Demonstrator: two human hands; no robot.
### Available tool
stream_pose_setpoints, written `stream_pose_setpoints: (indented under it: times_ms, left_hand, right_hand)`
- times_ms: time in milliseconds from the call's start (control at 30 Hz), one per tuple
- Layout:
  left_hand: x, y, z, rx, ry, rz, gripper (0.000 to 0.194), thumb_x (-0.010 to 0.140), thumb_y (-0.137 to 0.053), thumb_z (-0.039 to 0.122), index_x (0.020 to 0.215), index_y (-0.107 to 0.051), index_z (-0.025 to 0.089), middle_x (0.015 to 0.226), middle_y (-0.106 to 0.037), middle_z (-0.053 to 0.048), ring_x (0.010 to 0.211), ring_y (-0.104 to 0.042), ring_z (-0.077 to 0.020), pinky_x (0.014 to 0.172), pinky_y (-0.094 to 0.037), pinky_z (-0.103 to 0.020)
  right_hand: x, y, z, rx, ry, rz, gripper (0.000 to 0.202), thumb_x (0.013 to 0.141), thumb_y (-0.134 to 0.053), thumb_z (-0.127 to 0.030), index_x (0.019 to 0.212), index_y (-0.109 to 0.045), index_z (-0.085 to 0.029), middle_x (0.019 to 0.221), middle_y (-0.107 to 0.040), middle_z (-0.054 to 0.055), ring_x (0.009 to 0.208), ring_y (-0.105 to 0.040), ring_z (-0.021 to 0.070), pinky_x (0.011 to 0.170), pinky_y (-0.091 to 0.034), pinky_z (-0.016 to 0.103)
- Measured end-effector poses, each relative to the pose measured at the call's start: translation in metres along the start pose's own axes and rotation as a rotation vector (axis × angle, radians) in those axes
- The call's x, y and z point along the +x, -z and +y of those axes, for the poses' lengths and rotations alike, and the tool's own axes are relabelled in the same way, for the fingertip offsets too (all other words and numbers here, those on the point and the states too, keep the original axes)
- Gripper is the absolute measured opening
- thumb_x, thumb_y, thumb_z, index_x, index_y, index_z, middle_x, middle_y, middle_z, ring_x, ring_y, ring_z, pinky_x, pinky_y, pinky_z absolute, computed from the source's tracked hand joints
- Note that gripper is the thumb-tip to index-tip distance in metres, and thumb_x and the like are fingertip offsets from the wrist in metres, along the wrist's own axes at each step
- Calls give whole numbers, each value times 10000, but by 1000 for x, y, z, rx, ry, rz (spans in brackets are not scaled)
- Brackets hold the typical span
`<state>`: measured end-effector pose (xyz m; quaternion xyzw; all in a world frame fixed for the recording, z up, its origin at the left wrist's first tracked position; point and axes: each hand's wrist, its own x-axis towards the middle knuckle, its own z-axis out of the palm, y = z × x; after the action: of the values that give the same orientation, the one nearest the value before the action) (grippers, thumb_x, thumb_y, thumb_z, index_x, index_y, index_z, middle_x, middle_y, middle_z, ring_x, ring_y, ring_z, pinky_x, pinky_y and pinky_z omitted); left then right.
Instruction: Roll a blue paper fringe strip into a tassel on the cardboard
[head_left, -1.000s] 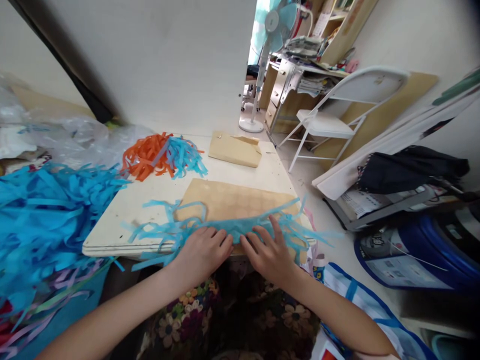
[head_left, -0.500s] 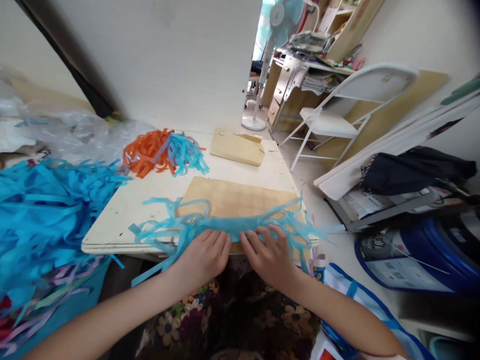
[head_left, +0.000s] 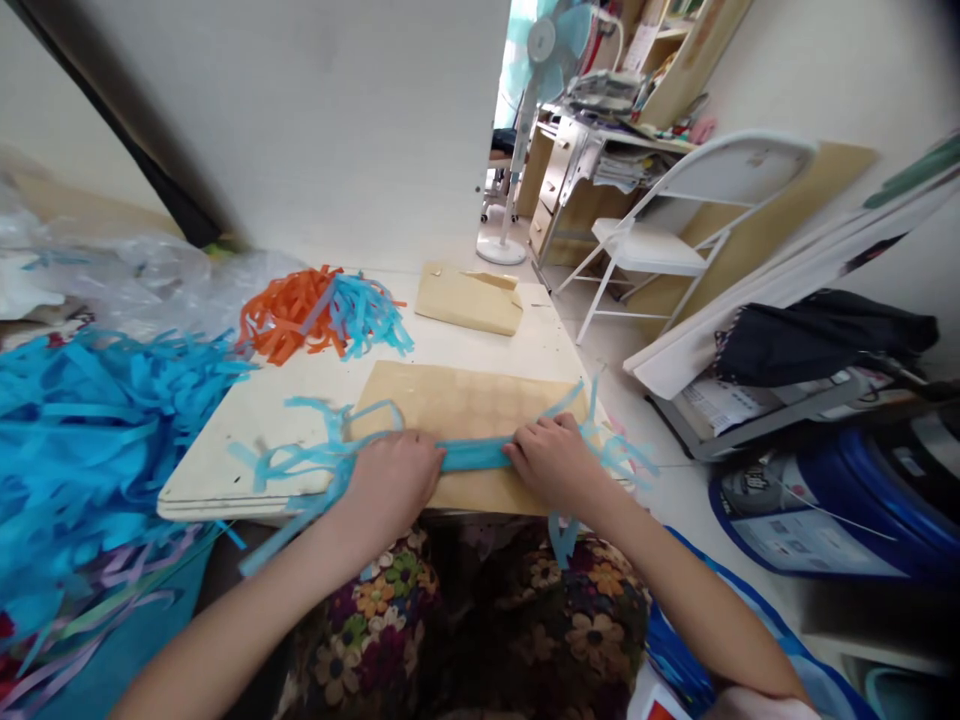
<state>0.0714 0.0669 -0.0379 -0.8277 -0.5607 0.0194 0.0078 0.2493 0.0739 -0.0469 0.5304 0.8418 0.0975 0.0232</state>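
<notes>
A light-blue fringed strip point(head_left: 477, 454), narrow in its middle, lies across a tan sheet point(head_left: 457, 395) at the front of the white table point(head_left: 217, 450). My left hand point(head_left: 397, 478) is closed around its left part, and my right hand point(head_left: 553, 462) is closed around its right part. Loose blue streamers spread out beyond both hands, some hanging past the table's front edge. Part of the strip is hidden under my fingers.
Orange streamers point(head_left: 289, 310) and blue streamers point(head_left: 367, 312) lie at the table's back left, beside a folded tan piece point(head_left: 469, 298). A large blue streamer pile point(head_left: 90, 420) fills the left. A white folding chair point(head_left: 652, 245) and blue bucket point(head_left: 840, 500) stand right.
My hands have moved apart, and both now wrap around the strip. Its middle looks narrower and tighter than before. The view has shifted slightly.
</notes>
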Motion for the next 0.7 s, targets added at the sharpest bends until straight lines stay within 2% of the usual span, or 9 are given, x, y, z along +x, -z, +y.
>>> stream_pose_setpoints:
  times_ms: [200,433,533,600,700]
  left_hand:
    - [7,-8,2,29,51,33,319,820,-278,224,698,-545,98,629,-615,-137,596,-601,-257,463,-421,-306]
    - [10,-13,1,24,66,48,280,809,-314,211,695,-539,90,615,-607,-154,580,-594,-270,436,-403,-298]
    - [8,-12,4,53,64,102,258,799,-324,181,680,-537,94,593,-592,-139,562,-579,-257,439,-395,-302]
    - [7,-12,7,115,28,205,214,773,-347,127,691,-543,100,615,-583,-127,592,-566,-246,481,-407,-324]
    - [5,-14,12,194,-170,407,210,740,-370,68,699,-564,135,636,-573,-70,669,-542,-210,658,-424,-385]
  right_hand:
    - [3,-2,-1,-41,-84,10,262,791,-429,-291,650,-572,-122,709,-613,82,716,-526,211,623,-250,320]
    - [5,-6,-1,-74,-89,-7,267,779,-448,-309,650,-579,-116,660,-608,92,676,-527,223,607,-283,331]
    - [6,-3,-2,-88,-101,-2,278,768,-459,-328,644,-582,-113,640,-597,96,660,-519,229,617,-307,353]
    - [5,-1,-9,-141,-146,83,236,757,-474,-295,672,-586,-104,674,-590,108,699,-509,240,669,-316,388]
    - [1,0,-26,-277,-113,324,182,764,-415,-144,838,-576,-102,893,-568,121,864,-467,252,829,-252,451]
